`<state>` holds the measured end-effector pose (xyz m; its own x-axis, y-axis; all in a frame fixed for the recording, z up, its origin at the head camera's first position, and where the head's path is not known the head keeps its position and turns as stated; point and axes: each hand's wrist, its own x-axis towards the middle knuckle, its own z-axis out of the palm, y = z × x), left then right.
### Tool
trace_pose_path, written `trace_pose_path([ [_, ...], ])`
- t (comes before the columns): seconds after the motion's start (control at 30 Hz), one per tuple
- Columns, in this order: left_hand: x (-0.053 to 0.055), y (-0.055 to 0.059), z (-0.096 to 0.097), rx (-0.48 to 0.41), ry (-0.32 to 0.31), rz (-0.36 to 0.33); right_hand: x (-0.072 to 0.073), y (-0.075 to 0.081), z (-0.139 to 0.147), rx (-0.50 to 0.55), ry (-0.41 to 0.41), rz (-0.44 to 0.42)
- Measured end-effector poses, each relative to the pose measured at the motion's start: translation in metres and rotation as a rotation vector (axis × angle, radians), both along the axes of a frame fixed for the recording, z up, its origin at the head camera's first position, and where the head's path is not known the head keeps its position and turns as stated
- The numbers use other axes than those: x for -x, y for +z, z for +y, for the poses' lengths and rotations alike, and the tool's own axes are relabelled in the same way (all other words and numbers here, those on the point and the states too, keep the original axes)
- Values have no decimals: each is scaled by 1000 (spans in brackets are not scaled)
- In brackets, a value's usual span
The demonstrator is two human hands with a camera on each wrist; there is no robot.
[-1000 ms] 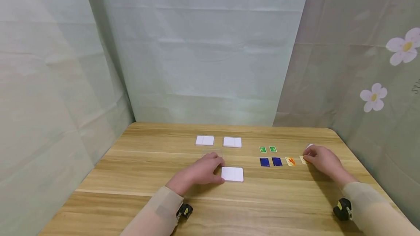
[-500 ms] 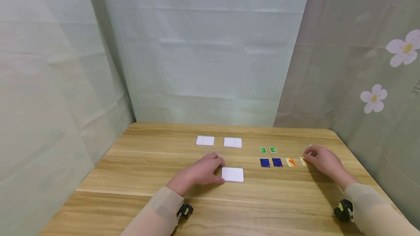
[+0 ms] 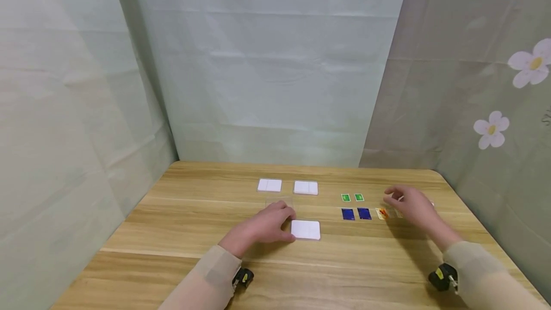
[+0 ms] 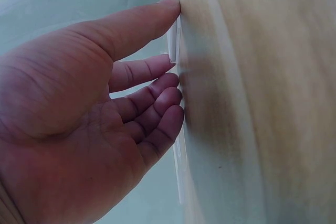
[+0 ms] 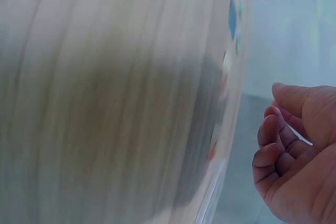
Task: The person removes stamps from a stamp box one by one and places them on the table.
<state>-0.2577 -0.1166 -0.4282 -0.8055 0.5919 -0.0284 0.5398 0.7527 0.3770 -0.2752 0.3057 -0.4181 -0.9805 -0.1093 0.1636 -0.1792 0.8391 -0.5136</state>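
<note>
In the head view my left hand [image 3: 270,222] rests at the left side of a white card in a clear case [image 3: 305,229]. Its thumb and index finger touch the case's edge in the left wrist view, the other fingertips on the table. My right hand [image 3: 411,204] hovers above the table at the right, fingers loosely curled, nothing visible between them. Below it lie two small orange-and-yellow cards [image 3: 380,213], one mostly hidden. To their left are two dark blue cards [image 3: 364,214], and behind those two green cards [image 3: 359,197].
Two more cased white cards [image 3: 305,187] lie towards the back of the wooden table [image 3: 206,214]. A faint clear case [image 3: 280,200] shows behind my left hand. A bit of white [image 3: 432,203] peeks out right of my right hand. Curtains hang around the table.
My right hand has left the rightmost yellow card, lifting and shifting left over the orange-and-yellow cards. The white piece near it now shows on its right. My left hand stays put.
</note>
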Motion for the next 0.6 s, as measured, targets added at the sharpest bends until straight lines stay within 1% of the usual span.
trace_pose_path([
  [0.3, 1, -1, -3, 2, -8, 8, -2, 1, -37, 82, 74, -18],
  [0.5, -1, 1, -6, 5, -15, 2, -8, 2, -69, 132, 136, -40],
  [0.6, -1, 1, -6, 5, -17, 6, -11, 2, -83, 138, 165, -43],
])
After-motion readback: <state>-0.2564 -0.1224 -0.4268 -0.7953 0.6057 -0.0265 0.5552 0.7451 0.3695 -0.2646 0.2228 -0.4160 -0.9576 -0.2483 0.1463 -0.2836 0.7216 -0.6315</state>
